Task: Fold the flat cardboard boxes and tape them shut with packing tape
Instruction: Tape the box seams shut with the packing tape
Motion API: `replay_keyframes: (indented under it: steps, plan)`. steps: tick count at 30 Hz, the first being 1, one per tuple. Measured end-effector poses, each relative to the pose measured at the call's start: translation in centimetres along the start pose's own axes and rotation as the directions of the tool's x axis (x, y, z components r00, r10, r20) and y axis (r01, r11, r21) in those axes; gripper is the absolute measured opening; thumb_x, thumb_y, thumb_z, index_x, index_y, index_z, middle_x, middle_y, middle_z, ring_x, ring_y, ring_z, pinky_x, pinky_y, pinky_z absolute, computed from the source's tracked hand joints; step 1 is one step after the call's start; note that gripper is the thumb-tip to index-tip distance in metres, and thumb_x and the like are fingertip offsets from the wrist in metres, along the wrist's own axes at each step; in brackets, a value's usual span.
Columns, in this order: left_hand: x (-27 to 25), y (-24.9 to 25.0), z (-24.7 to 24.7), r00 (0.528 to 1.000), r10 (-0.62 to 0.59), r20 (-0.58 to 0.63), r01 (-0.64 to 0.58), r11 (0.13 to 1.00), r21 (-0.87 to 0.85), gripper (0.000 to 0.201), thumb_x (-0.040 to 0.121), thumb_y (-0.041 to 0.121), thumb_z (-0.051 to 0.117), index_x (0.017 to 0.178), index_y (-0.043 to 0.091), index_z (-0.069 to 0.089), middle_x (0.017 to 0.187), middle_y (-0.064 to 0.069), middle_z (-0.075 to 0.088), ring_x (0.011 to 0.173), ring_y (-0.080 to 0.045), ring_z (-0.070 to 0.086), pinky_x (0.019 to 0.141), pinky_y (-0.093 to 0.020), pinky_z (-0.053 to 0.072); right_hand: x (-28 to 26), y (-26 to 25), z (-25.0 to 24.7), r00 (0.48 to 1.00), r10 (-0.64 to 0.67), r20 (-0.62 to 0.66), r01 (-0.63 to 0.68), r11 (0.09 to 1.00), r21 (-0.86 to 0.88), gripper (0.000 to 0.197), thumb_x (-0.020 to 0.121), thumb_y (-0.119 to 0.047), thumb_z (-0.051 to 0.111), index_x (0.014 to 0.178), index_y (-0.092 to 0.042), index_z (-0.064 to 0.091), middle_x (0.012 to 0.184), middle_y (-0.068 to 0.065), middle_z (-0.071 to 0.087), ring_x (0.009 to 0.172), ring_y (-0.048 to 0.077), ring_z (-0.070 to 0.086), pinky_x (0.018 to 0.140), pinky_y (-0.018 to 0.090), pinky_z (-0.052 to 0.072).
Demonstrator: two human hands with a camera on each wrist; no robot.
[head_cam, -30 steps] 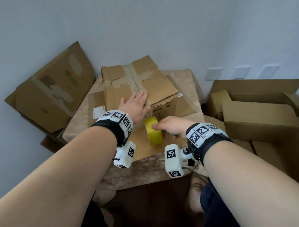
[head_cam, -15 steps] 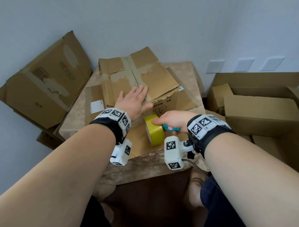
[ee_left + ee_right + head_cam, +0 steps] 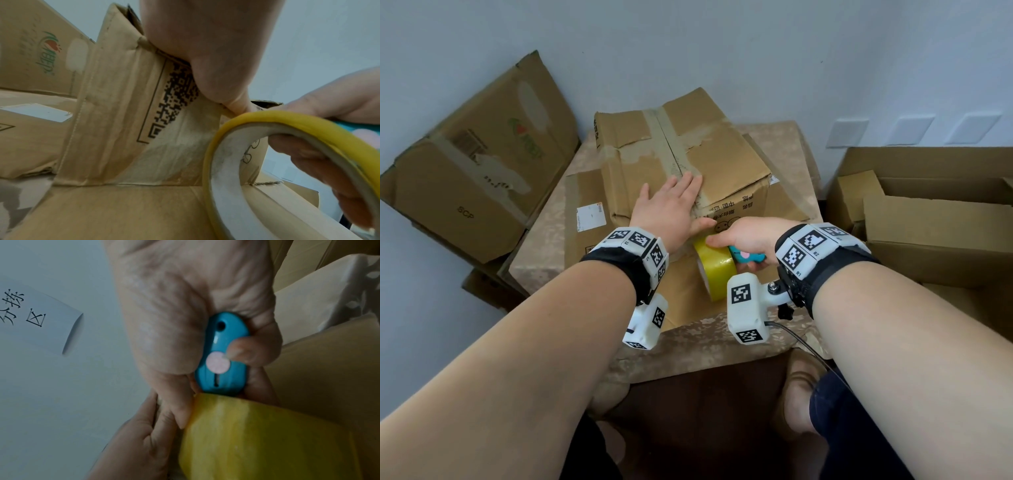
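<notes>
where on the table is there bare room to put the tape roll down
Bare tablecloth runs along the near edge, in front of the flattened cardboard. A strip at the left edge, beside the white label, is also free. The middle is crowded: the folded box, left hand, right hand and tape roll.
</notes>
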State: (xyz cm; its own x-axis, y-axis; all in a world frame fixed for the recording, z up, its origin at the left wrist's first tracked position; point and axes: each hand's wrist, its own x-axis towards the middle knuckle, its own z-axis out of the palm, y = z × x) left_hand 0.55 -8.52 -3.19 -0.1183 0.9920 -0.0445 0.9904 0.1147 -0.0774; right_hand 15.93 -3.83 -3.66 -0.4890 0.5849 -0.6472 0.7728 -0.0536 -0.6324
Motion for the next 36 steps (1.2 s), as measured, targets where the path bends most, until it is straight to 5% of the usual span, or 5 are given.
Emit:
replay_keyframes:
  steps: [14,21,26,32,36]
  plan:
    - [0.5,0.0,0.2,1.000,-0.015,-0.020,0.014,1.000,-0.016,0.086,0.086,0.067,0.040,0.152,0.027,0.001,0.159,0.008,0.006,0.146,-0.017,0.010,0.116,-0.052,0.011,0.8,-0.8,-1.0,0.999,0.007,-0.035,-0.009,0.997,-0.070,0.067,0.082,-0.061,0.061,0.112,-0.001,0.060,0.107,0.023,0.069,0.080,0.029,0.061,0.077,0.035,0.044]
    - [0.6,-0.2,-0.5,0.999,0.004,0.034,-0.003,1.000,-0.008,0.089,0.088,0.057,0.050,0.152,0.025,-0.002,0.160,0.007,0.002,0.147,-0.017,0.007,0.117,-0.052,0.011,0.0,0.4,-1.0,0.987,0.011,-0.159,-0.027,0.995,-0.094,0.082,0.075,-0.082,0.044,0.099,-0.005,0.060,0.069,0.008,0.064,0.054,0.023,0.062,0.071,0.035,0.056]
    - [0.6,-0.7,-1.7,0.993,0.038,0.116,-0.038,0.999,-0.007,0.095,0.086,0.052,0.058,0.152,0.022,-0.004,0.160,0.004,0.000,0.147,-0.019,0.007,0.117,-0.052,0.011,-1.5,1.2,-1.6,0.964,0.098,-0.245,-0.061,0.986,0.153,0.066,0.093,-0.066,0.034,0.094,-0.003,0.055,0.081,0.015,0.063,0.055,0.022,0.066,0.044,0.021,0.047]
    - [0.1,-1.3,-2.8,0.984,0.033,0.175,-0.035,0.999,0.009,0.100,0.084,0.032,0.068,0.152,0.024,-0.005,0.160,0.007,-0.001,0.146,-0.017,0.009,0.116,-0.051,0.015,-3.1,0.8,-2.4,0.978,0.041,-0.206,0.043,0.922,0.386,0.008,0.092,-0.010,0.053,0.091,-0.004,0.056,0.070,0.006,0.046,0.051,0.012,0.041,0.043,0.018,0.036]
    - [-1.0,-2.2,-3.3,0.988,0.012,0.156,-0.018,0.999,0.034,0.091,0.087,0.005,0.060,0.152,0.028,-0.001,0.160,0.008,0.004,0.145,-0.016,0.014,0.115,-0.049,0.022,-4.8,0.4,-2.4,0.984,0.030,-0.178,0.068,0.851,0.521,0.017,0.088,0.004,0.042,0.091,-0.004,0.056,0.097,0.012,0.046,0.075,0.020,0.053,0.054,0.022,0.051]
